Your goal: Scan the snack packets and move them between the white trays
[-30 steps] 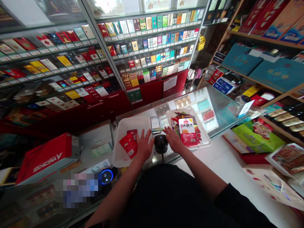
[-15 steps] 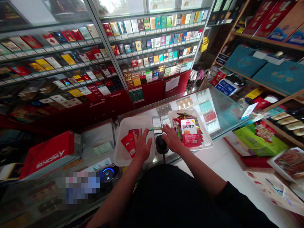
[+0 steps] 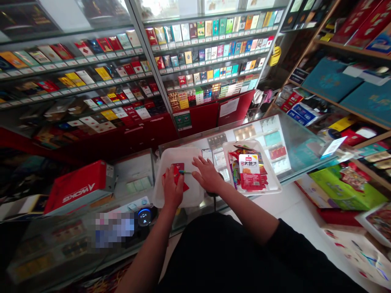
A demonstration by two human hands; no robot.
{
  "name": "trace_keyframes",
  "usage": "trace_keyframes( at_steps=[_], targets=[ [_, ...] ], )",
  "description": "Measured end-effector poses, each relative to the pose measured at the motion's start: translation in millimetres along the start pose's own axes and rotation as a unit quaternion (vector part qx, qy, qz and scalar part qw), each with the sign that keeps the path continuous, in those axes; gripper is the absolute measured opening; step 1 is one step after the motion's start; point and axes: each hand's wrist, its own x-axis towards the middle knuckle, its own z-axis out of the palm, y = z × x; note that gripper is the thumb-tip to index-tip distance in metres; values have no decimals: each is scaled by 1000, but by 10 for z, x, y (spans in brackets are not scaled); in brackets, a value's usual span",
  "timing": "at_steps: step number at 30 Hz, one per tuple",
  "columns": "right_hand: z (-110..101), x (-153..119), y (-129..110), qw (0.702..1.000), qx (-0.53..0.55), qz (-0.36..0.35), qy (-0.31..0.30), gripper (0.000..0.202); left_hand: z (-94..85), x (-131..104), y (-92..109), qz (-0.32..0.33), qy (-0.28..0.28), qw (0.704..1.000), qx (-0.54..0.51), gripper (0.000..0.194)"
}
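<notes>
My left hand (image 3: 172,188) is over the left white plastic tray (image 3: 159,195), thumb and fingers closed on a slim green-and-blue packet (image 3: 185,172). Its kind is too small to make out. Red snack packets (image 3: 178,167) lie in this tray, partly hidden under that hand. At the tray's right edge, my right hand (image 3: 209,176) has its fingers spread, its thumb close to the packet's right end; whether it touches cannot be seen. The right white tray (image 3: 276,188) holds mixed snack packets, with a red-and-white snack bag (image 3: 250,173) on top.
Between the trays, a phone (image 3: 207,154) lies on the glass counter (image 3: 301,150). A black scanner-like device (image 3: 221,176) is partly behind my right hand. Left are a red box (image 3: 82,185) and a round device with a blue ring (image 3: 144,217). Cigarette shelves (image 3: 214,39) stand behind.
Both hands have moved left relative to the trays. The slim packet has gone from between the trays to over the left tray. The camera view has shifted slightly.
</notes>
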Motion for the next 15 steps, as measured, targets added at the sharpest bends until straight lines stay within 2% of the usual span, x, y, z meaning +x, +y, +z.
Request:
trace_keyframes(
  at_steps=[7, 15],
  targets=[
    [-133, -202, 117, 998, 20, 35, 39, 57, 72, -34, 255, 28, -7, 998, -56, 61],
    [-413, -556, 421, 990, 13, 96, 100, 57, 350, -41, 803, 99, -53, 990, -81, 57]
  ],
)
